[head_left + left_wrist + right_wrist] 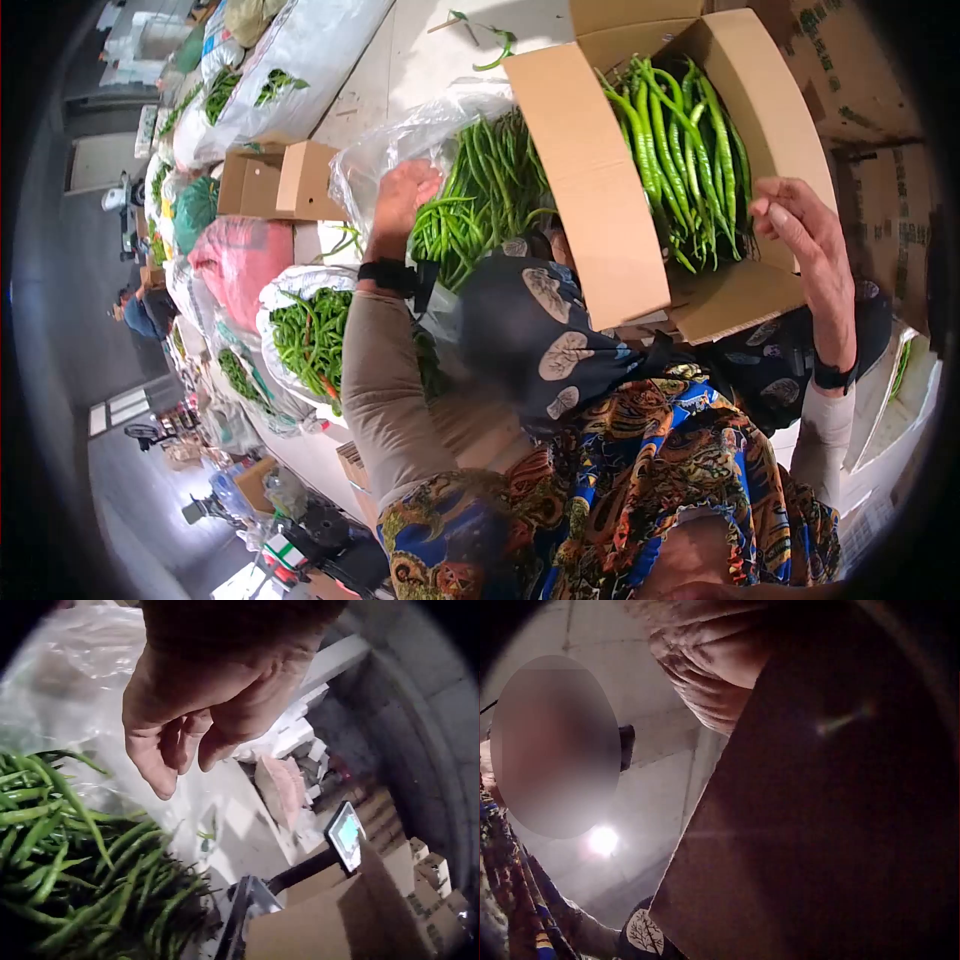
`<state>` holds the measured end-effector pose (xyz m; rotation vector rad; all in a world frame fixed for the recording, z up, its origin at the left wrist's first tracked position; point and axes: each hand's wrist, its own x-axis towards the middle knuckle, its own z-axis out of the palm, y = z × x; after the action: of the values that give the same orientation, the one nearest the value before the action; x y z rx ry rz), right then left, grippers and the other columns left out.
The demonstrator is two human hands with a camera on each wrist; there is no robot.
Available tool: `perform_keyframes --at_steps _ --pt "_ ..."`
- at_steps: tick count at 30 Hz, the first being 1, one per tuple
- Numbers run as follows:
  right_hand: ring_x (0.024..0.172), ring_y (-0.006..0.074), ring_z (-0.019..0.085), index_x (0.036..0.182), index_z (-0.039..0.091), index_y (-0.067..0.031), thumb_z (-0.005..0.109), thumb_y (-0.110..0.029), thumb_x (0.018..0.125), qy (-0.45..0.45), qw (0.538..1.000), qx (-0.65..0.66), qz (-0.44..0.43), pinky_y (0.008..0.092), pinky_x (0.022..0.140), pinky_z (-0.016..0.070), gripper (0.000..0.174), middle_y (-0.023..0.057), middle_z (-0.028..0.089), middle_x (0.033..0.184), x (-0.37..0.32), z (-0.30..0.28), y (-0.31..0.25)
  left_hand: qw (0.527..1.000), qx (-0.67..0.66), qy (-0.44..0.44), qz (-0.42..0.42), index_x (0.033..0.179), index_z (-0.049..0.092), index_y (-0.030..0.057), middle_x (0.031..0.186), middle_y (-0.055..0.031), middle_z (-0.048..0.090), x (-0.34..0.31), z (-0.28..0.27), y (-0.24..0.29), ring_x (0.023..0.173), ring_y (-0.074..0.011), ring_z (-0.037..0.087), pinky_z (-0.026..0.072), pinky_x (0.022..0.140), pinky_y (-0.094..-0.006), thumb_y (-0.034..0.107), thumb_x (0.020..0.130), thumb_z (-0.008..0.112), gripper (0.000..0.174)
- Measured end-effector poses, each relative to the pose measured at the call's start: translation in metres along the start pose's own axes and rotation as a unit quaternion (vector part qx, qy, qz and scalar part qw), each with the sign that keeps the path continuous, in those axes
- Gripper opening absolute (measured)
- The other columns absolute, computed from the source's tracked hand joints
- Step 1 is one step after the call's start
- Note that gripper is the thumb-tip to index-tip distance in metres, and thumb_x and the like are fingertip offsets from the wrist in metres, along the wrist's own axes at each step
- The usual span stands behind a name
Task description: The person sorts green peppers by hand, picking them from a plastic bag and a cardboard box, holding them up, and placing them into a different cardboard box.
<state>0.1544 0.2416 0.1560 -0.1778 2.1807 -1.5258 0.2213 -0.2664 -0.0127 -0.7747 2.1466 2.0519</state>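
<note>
An open cardboard box (610, 190) holds long green peppers (680, 150), laid mostly lengthwise. Over the box's right side is my right hand (812, 240), fingers bent and nothing visible in them; in the right wrist view cardboard (780, 825) covers most of that hand (712, 667). My left hand (402, 200) hovers at the left edge of a pepper pile (490, 170) on clear plastic (370, 150). Seen in the left wrist view, the left hand (210, 705) has loosely bent fingers with nothing between them, above and beside the peppers (75, 862).
A small open carton (262, 185) stands left of the plastic. Nearer me is a white sack of peppers (310, 335), with a pink sack (245, 265) beyond it. A screen on a stand (346, 836) rises beside the box. Cartons (890, 220) are stacked at the right.
</note>
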Motion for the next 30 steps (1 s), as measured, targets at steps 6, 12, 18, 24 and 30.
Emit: perform_keyframes --at_steps 6,12,18,24,30 --pt "0.089 0.0128 0.053 0.116 0.055 -0.0003 0.057 -0.028 0.091 0.013 0.996 -0.062 0.069 0.0246 0.083 0.0419 0.037 0.007 0.06 0.1 -0.018 0.024 -0.031 0.996 0.048 0.068 -0.018 0.107 0.058 -0.0036 0.094 -0.0083 0.062 0.035 0.006 -0.073 0.083 -0.0153 0.061 0.0511 0.075 -0.0274 0.017 0.086 0.06 0.029" --pt "0.088 0.0123 0.055 0.113 0.056 0.0011 0.059 -0.027 0.09 0.033 0.987 -0.104 0.114 0.025 0.081 0.0432 0.036 0.0051 0.062 0.093 -0.012 0.035 -0.031 0.931 0.348 0.108 0.002 0.098 0.06 0.0008 0.103 -0.0223 0.062 0.109 0.018 -0.107 0.097 -0.0384 0.058 0.0446 0.084 -0.0445 0.04 0.075 0.062 0.045" --pt "0.093 0.0143 0.055 0.113 0.056 -0.0003 0.059 -0.022 0.089 0.011 0.984 -0.092 0.151 0.0263 0.086 0.0414 0.032 0.0067 0.06 0.097 -0.007 0.04 -0.029 0.898 0.421 0.075 -0.104 0.129 0.042 -0.011 0.132 -0.0304 0.045 0.138 0.02 -0.122 0.126 -0.0394 0.041 0.0316 0.106 -0.0415 0.063 0.07 0.064 0.097" --pt "0.096 0.0152 0.054 0.118 0.053 -0.001 0.058 -0.024 0.088 0.021 0.98 -0.072 0.185 0.0281 0.09 0.0387 0.037 0.009 0.059 0.102 -0.002 0.049 -0.043 0.875 0.454 0.097 -0.14 0.127 0.046 -0.0058 0.128 -0.029 0.048 0.155 0.027 -0.132 0.125 -0.0394 0.042 0.0319 0.105 -0.0443 0.07 0.067 0.065 0.098" --pt "0.094 0.0167 0.055 0.116 0.054 -0.0018 0.062 -0.019 0.086 0.001 0.99 -0.018 0.138 0.0291 0.089 0.0397 0.035 0.01 0.059 0.103 0.003 0.051 -0.041 0.878 0.446 0.074 -0.156 0.127 0.047 -0.0025 0.126 -0.0256 0.051 0.167 0.024 -0.138 0.123 -0.0373 0.045 0.0368 0.101 -0.0451 0.064 0.065 0.071 0.094"
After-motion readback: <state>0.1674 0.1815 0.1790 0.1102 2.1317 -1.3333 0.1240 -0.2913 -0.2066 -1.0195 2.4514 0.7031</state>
